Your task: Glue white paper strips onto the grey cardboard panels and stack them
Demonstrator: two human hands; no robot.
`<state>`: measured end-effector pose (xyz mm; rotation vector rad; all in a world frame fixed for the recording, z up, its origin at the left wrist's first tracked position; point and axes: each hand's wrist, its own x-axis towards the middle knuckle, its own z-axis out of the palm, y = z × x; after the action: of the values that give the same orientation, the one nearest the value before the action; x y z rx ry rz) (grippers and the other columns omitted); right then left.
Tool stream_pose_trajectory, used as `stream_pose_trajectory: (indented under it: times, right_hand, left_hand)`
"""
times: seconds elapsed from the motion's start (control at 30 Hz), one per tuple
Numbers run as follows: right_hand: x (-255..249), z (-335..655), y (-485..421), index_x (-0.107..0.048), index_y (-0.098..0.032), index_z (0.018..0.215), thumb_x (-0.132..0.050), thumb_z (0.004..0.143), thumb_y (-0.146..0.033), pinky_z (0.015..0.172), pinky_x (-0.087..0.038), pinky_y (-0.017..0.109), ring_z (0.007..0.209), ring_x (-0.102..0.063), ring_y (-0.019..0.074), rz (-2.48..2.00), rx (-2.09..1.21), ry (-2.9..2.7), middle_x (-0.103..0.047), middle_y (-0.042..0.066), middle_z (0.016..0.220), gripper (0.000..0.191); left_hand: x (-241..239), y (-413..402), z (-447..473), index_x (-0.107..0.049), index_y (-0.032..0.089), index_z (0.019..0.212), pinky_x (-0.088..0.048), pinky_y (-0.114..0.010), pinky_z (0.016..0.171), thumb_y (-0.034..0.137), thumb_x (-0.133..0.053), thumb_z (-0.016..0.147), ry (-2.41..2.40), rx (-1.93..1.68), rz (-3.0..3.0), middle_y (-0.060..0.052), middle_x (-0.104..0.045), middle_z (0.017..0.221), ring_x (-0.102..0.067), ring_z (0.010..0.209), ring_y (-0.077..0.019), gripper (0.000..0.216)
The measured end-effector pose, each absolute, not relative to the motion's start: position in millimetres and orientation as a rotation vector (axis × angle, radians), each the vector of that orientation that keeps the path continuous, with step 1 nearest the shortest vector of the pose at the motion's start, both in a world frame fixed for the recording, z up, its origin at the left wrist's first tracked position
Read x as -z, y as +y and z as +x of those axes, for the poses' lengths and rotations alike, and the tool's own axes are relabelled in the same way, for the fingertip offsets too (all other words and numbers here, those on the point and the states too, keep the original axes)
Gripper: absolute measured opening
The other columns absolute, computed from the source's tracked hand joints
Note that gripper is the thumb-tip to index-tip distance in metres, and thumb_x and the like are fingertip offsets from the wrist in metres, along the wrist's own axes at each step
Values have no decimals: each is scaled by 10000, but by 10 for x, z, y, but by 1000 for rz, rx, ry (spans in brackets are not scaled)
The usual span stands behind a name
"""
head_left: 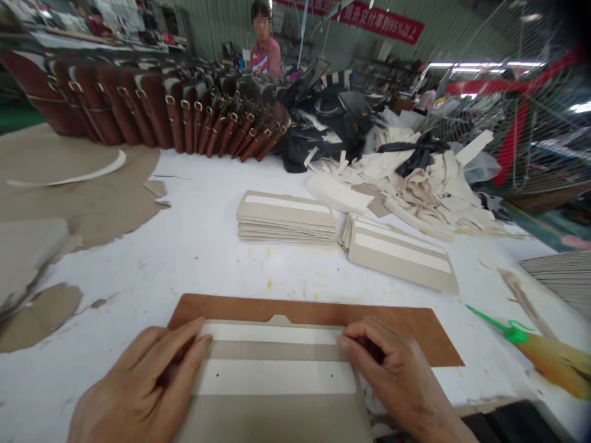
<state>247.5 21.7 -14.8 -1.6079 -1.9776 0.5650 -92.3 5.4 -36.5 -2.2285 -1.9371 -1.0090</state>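
Observation:
A grey card panel with two white strips lies on a brown board at the table's near edge. My left hand rests flat on the panel's left end, fingers stretched toward the upper white strip. My right hand presses on the right end with fingers curled, fingertips at the end of the upper white strip. What the curled fingers hold, if anything, is hidden.
Two stacks of like panels lie further back. Cream scraps pile at the right, brown bags line the rear. A green-handled tool lies right. Brown paper covers the left. A person stands behind.

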Motion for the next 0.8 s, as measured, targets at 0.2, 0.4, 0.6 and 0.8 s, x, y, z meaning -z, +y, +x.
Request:
stream_pose_trajectory:
  times: [0.2,0.4,0.6,0.8]
  right_hand:
    - [80,2228,116,-658,-198,1166,-465,952,-37,816,-569,312,948,-640,197,-1141,-365,-2239,-698,74,1043,330]
    - [241,2008,166,-687,-157,1077,-501,924,-15,755,-574,389,837,-596,235,-1154,-220,-2406,-680,78,936,280]
    - [319,2049,163,-691,-153,1061,-510,908,-2,786,-562,392,860,-591,238,-1185,-150,-2377,-679,82,955,281]
    - [341,2165,148,-689,-144,968,-476,886,21,747,-539,378,858,-586,245,-1220,-17,-2372,-682,115,970,281]
  left_hand:
    - [164,5,-488,-635,212,1278,-568,-456,955,340,-514,1037,-1397,797,-2554,-96,-650,1266,-630,1122,-289,298]
    - [227,82,-141,-637,121,1213,-626,-554,794,271,-515,1001,-1433,554,-2652,-148,-690,1141,-658,1004,-339,288]
    - [255,80,-189,-627,87,1114,-624,-531,769,266,-467,1013,-1430,653,-2563,-160,-695,1071,-673,936,-321,260]
    - [222,44,-341,-623,105,1066,-598,-516,747,273,-471,1014,-1451,598,-2500,-143,-686,1016,-661,901,-319,233]
